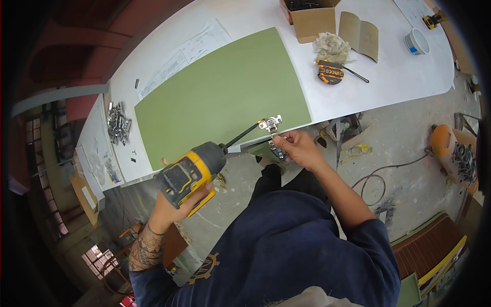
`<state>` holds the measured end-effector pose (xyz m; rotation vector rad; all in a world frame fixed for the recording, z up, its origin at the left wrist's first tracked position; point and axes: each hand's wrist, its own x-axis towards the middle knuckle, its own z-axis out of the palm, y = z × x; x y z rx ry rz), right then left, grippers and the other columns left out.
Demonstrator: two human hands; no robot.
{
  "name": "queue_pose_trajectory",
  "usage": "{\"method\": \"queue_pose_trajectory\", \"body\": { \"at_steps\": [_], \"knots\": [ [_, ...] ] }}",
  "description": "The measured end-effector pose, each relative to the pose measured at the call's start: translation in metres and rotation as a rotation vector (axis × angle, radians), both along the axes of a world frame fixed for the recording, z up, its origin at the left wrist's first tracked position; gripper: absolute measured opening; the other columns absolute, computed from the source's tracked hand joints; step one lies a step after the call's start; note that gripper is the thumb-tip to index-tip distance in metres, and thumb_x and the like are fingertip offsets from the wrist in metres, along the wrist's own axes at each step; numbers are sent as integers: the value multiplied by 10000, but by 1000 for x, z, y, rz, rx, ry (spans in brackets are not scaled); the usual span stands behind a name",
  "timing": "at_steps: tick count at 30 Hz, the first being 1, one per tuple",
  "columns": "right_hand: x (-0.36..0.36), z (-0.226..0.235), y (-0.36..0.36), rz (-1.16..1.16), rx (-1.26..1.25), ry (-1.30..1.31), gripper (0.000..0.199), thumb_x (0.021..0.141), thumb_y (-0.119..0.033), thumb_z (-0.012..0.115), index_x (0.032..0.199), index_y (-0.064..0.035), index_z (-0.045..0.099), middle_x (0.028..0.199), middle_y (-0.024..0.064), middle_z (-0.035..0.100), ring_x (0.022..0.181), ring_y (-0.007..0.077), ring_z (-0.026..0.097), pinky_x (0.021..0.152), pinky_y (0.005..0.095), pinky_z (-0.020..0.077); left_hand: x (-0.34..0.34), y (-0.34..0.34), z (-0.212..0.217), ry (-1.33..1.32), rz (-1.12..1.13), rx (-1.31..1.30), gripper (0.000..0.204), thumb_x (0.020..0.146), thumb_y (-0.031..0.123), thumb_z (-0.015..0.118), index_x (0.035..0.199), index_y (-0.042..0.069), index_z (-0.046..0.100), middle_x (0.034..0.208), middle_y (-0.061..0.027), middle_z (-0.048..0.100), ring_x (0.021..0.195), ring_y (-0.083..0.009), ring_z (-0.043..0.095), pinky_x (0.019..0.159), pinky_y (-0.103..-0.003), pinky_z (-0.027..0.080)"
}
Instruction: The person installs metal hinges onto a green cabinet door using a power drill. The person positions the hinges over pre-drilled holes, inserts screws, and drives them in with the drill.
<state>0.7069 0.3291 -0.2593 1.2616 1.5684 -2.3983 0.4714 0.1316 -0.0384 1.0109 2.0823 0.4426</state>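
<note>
Green panel [220, 92] flat on the white desk [388, 77], its corner at the desk's near edge.
Left hand [171, 207] grips a yellow drill [192, 171]; right hand [296, 148] pinches a metal hinge [270, 124] on that corner, the bit tip touching it.

Cardboard box [313, 20], tape measure [330, 72], white cup [417, 41]

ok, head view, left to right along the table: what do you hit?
Pile of metal hardware → green panel → metal hinge at the panel's near edge → cardboard box → tape measure → folded sandpaper sheet → white cup.
</note>
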Motion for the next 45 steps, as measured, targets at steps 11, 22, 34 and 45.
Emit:
{"method": "queue_pose_trajectory", "body": {
  "at_steps": [11,22,34,45],
  "knots": [
    [-2,-16,-7,-54,59,48,513,962,-475,748,1012,35,749,689,30,670,539,83,581,492,266,463,23,71,26,48,-203,-100,319,902,253,809,1119,31,734,1074,-139,743,984,-295,720,891,-399,560],
    [2,-8,-7,-57,103,55,483,963,-442,760,952,39,729,683,3,643,554,65,527,506,260,417,28,84,30,52,-241,-110,416,876,221,834,1212,19,695,1110,-145,743,1020,-287,725,935,-392,556],
    [2,-6,-7,-84,133,72,512,956,-467,763,943,44,729,661,4,628,552,71,534,505,270,426,34,90,38,83,-255,-151,424,875,204,828,1224,13,684,1096,-147,748,1006,-273,733,920,-385,566],
    [1,-11,-8,-82,117,64,477,960,-441,768,960,34,730,680,6,647,557,69,546,509,265,433,38,96,41,79,-253,-178,385,876,193,825,1192,13,699,1097,-146,749,1013,-269,731,930,-382,565]
  ]
}}
